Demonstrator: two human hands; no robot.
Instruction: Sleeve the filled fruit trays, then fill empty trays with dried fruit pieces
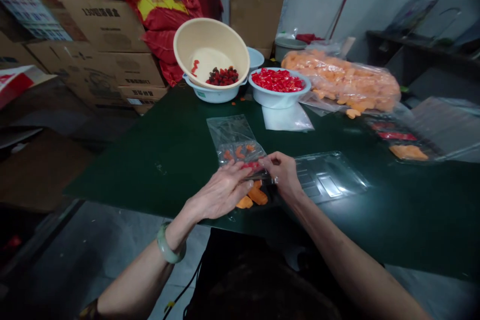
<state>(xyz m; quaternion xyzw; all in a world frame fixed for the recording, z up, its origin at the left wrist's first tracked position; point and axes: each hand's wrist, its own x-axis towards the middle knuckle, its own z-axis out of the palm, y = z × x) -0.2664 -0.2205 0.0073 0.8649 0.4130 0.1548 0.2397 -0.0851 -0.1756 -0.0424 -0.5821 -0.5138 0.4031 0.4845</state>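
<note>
My left hand [225,187] lies with fingers stretched over a dark plastic tray, fingertips by a small red packet [250,165]. My right hand [283,175] is closed in a pinch at the tray's far edge, close to the red packet; what its fingers grip is hidden. Flat orange pieces [258,196] lie in the tray's near part, partly under my left hand. The tray's clear lid [318,180] lies opened out to the right. Just beyond my hands rests a clear plastic bag [230,132] holding several small orange-red pieces.
A tilted cream basin [210,35] with dark red pieces leans on a pale blue basin [213,95]. Right of it stands a bowl of red packets [279,81]. A large bag of orange pieces [345,80] and another lidded tray [408,152] lie right. Cardboard boxes [105,25] are stacked behind.
</note>
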